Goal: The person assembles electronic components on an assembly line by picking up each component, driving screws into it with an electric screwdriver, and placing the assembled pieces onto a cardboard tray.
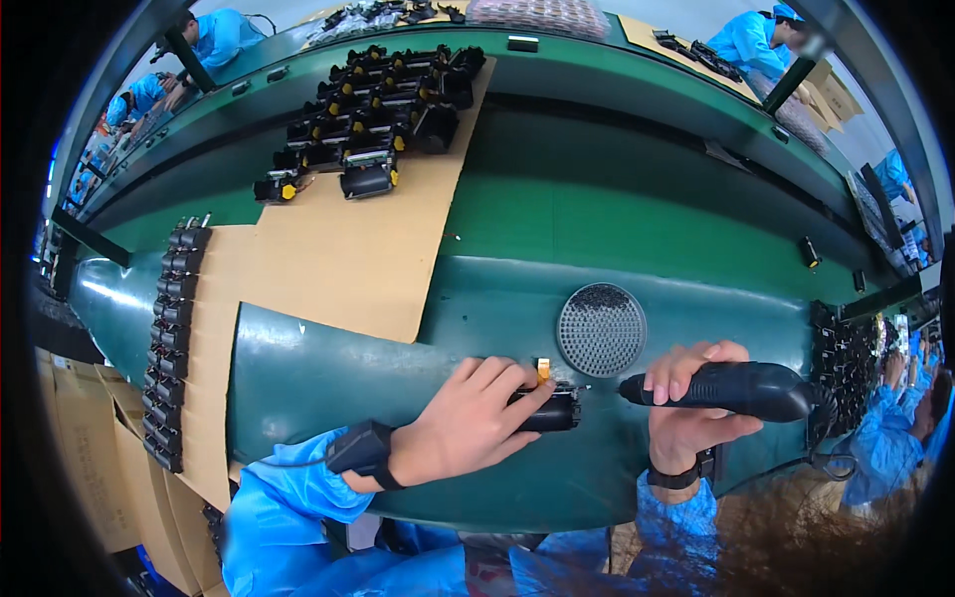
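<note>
My left hand [468, 418] presses down on a small black part [553, 408] with a yellow tab, gripping it against the green mat [328, 378]. My right hand [686, 408] holds a black electric screwdriver [736, 388] lying sideways, with its tip pointing left at the part, a short gap away. A round grey perforated dish [601, 329] lies just beyond the part. Both my forearms wear blue sleeves and dark wrist straps.
A brown cardboard sheet [338, 259] carries several black parts with yellow tabs [373, 109] at the back. A row of black parts [171, 338] lines the left edge, more stand at the right [836, 348]. People in blue coats work at the far corners and at my right.
</note>
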Available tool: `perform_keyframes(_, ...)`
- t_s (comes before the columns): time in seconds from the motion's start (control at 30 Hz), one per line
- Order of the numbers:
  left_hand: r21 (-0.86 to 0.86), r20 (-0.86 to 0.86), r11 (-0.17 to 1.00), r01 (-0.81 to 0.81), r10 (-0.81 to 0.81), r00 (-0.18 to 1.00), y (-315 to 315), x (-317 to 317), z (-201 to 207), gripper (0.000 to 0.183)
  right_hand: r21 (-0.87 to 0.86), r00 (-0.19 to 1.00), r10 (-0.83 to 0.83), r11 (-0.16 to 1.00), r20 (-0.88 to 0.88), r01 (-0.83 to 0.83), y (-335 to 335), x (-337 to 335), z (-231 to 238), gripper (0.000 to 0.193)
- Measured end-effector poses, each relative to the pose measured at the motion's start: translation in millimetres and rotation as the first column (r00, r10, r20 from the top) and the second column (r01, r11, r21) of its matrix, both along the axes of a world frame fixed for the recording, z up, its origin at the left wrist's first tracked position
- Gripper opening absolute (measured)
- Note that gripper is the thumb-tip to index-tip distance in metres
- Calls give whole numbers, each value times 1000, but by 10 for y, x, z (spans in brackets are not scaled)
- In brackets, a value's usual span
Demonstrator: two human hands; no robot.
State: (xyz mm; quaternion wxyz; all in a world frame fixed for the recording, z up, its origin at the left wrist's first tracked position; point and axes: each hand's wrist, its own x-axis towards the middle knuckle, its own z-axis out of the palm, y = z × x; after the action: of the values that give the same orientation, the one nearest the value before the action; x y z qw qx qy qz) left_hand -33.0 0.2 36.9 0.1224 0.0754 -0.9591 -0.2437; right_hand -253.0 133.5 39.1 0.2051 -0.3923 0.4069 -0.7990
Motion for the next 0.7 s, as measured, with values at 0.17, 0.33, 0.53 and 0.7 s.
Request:
perform_keyframes(0.17, -73, -44, 997, -3, 0, 999, -6, 54, -75, 63, -69, 996, 42, 997, 82, -36, -167, -59, 160, 98)
perform_keyframes(0.33, -35, -83, 999, 29, -32, 996, -40, 54, -171, 65, 5, 1000, -14, 1000, 7, 14, -409, -97, 39, 89)
perform_keyframes(0.53, 22, -100, 999, 33, -30, 995, -39, 80, -181, 66, -40, 994, -82, 996, 66, 85, -372, -321, -10, 93)
perform_keyframes(0.7, 64, -106, 998, 23, -16, 994, -60, 98, -187, 60, 20, 991, -118, 993, 62, 117, -363, -333, -66, 89)
